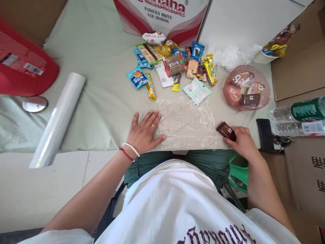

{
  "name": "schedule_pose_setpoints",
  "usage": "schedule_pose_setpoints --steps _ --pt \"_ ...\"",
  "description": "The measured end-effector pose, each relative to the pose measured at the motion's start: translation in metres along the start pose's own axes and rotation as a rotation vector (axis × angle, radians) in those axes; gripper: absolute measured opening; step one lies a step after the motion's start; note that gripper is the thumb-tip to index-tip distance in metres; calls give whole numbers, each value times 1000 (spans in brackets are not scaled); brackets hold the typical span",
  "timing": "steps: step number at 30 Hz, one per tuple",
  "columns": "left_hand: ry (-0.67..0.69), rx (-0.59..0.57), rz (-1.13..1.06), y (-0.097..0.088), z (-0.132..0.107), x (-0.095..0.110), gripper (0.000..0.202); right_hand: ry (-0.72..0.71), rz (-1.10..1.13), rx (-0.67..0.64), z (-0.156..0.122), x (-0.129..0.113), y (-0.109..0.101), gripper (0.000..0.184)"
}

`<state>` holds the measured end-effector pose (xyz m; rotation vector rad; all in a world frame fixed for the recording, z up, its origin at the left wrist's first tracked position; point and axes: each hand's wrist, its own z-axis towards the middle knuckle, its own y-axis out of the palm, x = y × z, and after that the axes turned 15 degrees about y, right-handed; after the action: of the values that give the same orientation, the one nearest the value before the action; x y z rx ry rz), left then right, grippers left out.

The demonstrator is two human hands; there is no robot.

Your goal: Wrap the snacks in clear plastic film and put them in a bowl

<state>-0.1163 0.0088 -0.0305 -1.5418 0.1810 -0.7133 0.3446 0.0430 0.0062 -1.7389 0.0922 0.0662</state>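
Note:
My left hand [146,130] lies flat with its fingers spread, the thumb at the left edge of a clear plastic bag [186,125] on the cloth-covered table. At the right, my right hand [241,140] grips a small brown wrapped snack [226,131] beside the bag's right edge. A pink translucent bowl [265,84] behind that hand holds several wrapped snacks, among them a similar brown packet [251,99]. Beyond the bag lies a pile of wrapped snacks, with a brown and red packet [175,65] in its middle and a pale green packet [197,90] nearest the bag.
A plastic film roll [59,118] overhangs the front edge at left, near a red container [25,64]. At right lie a black phone [264,135], keys [283,140] and plastic bottles [299,110]. A water carton [162,17] stands behind the snacks, and a white cup [264,57] beyond the bowl.

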Motion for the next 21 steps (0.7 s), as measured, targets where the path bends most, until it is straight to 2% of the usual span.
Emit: schedule_pose_setpoints --steps 3,5,7,9,12,15,18,21 --pt "13 -34 10 0 0 -1 92 80 -5 21 8 8 -16 57" --pt "18 -61 14 0 0 -2 96 103 60 62 15 0 -31 59" --pt "19 -86 19 -1 0 -3 99 22 163 63 22 -24 -44 58" --pt "16 -111 23 -2 1 -4 102 -163 247 -1 30 -62 -50 55" --pt "8 -150 26 -4 2 -5 106 -418 237 -129 42 -125 -43 48" --pt "5 -184 21 -7 3 -5 111 -530 153 -194 52 -170 -28 47" --pt "10 -197 22 -9 3 -5 113 -554 60 -235 58 -189 -16 47" --pt "14 -194 23 -9 3 -6 112 -540 35 -239 58 -191 -10 60"
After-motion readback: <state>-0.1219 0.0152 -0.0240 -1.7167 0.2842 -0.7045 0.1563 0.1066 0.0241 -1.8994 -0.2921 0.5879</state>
